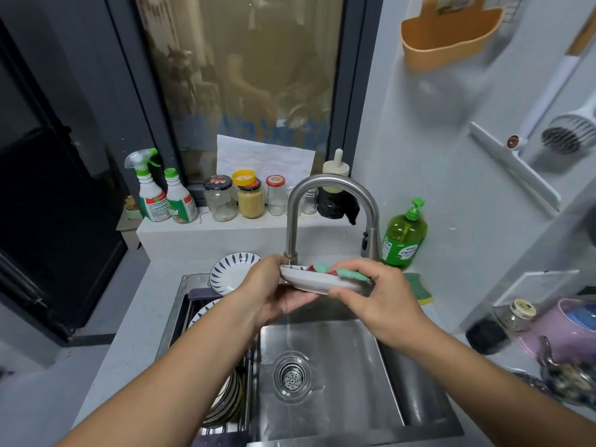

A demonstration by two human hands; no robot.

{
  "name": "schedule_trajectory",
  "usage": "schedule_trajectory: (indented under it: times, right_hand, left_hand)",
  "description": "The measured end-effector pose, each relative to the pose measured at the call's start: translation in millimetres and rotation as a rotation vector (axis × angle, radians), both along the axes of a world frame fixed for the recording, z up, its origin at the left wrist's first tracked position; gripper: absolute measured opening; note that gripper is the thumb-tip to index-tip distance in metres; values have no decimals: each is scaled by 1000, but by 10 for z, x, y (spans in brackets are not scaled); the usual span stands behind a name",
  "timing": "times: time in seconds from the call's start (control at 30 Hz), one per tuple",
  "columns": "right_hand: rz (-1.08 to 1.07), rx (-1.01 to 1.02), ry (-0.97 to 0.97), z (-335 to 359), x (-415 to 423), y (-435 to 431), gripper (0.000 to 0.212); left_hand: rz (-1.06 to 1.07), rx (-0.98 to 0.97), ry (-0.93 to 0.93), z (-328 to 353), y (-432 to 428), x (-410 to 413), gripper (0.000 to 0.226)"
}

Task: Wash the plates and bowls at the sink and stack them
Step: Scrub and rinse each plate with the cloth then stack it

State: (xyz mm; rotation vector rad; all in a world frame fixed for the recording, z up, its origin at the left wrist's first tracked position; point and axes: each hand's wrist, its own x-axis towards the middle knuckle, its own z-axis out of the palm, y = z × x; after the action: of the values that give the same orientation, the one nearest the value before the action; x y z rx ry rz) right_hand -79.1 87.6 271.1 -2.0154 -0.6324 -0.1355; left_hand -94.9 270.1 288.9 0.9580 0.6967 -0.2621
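Left fingers: You are curling your left hand (271,293) around the left edge of the plate (314,281), with the thumb lying on the rim and the fingers tucked underneath.
Right fingers: You are pinching a green and red cloth (342,273) against the plate's right rim with your right hand (382,293), with the fingers lying over the cloth and the thumb pressing under the near edge.
Plate: You are holding it roughly level between both hands, above the sink (342,404) and just in front of the faucet (324,183).
Water: A thin stream is falling from under the plate toward the drain (292,376).
Left of the basin: Washed plates (225,402) are sitting together in the rack under your left forearm, and a blue-patterned plate (229,273) is leaning at the sink's back left corner.
Right of the basin: A green sponge (418,287) is lying on the counter just beyond your right hand, and a green soap bottle (404,237) is standing behind it.
Ledge: Spray bottles (163,196) and jars (250,196) are standing along it behind the faucet.
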Motion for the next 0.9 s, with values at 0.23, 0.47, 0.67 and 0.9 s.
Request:
schedule_trajectory:
  times: [0.23, 0.47, 0.67, 0.9]
  right_hand:
    - [-49, 239, 193, 357, 121, -96, 34]
    - [-98, 603, 489, 447, 193, -89, 31]
    - [-224, 864, 414, 394, 206, -85, 23]
    - [-70, -60, -425, 151, 195, 70, 45]
  left_hand:
    - [-334, 389, -228, -239, 203, -16, 68]
    - [-236, 433, -590, -463, 262, -44, 62]
    - [-126, 287, -604, -452, 110, -70, 56]
    - [-152, 353, -618, -352, -59, -58, 49]
